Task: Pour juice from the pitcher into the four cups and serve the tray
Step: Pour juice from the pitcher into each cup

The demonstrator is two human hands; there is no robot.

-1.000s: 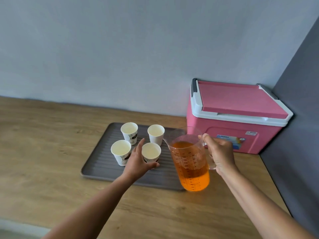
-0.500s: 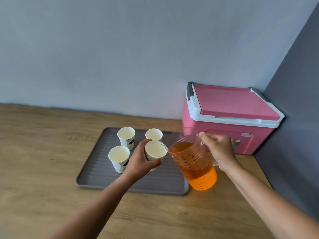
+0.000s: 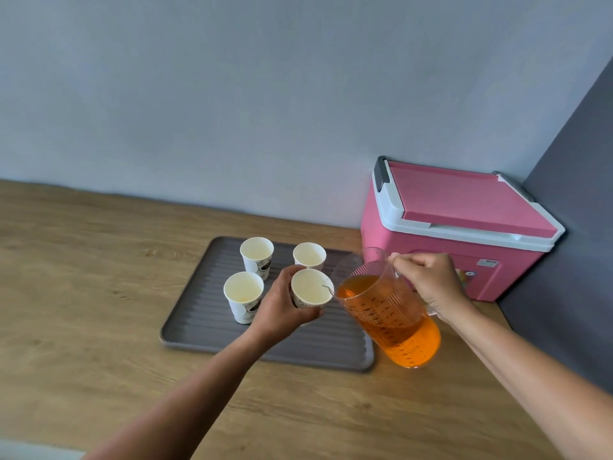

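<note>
Wooden worktop, grey wall | left hand wraps light, crushable paper cup above tray; squeeze gently | right hand grips handle of heavy, sloshing pitcher, tilted, spout at cup rim

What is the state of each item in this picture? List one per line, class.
Clear ribbed plastic pitcher: tilted, holding orange juice.
White paper cup in left hand: lifted, empty.
Three white paper cups on the tray: upright, empty.
Pink plastic cooler box: lid closed.
Left hand: holding cup.
Right hand: holding pitcher.
</note>
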